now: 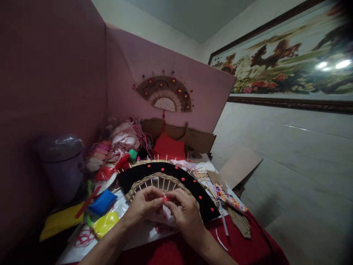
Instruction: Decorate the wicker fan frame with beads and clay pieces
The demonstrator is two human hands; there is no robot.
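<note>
Between the fingertips of both hands is a small piece of red clay (165,199). My left hand (145,204) pinches it from the left with thumb and forefinger. From the right, my right hand (186,211) pinches it too, fingers curled. Just beyond them lies a fan-shaped craft with a black band (171,170) dotted with red spots. A braided straw cord (154,175) edges the band's inner curve, and thin sticks radiate across it. My hands cover part of the fan's pale lower centre.
Yellow (106,223) and blue (102,202) packets lie left, near a lidded bin (62,167). A flower-patterned glue gun (230,198) rests right, its cord trailing off the red cloth (248,235). Behind, red sheets (169,146) stand below a finished fan (165,94) on a pink panel.
</note>
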